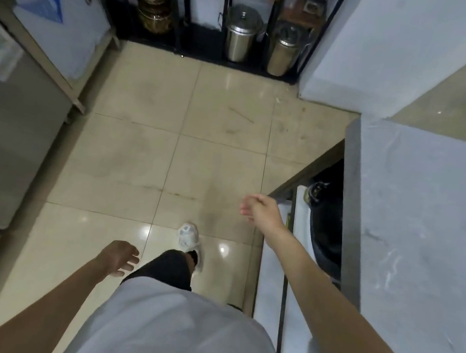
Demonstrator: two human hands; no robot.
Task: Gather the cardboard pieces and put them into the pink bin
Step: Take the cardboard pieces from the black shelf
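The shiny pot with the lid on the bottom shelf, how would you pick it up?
Probably by its two sides. The pot stands upright, tall and round, on the rack, with what looks like a small handle on its left side. Come from the front, where the shelf is open, one hand on each side. The lid knob on top may only lift the lid. Both hands look empty.

Dim indoor light; overhead lamp glare spots on glossy floor tiles point(127, 163). Overall motion blur, soft focus. Wide-angle bending at edges.
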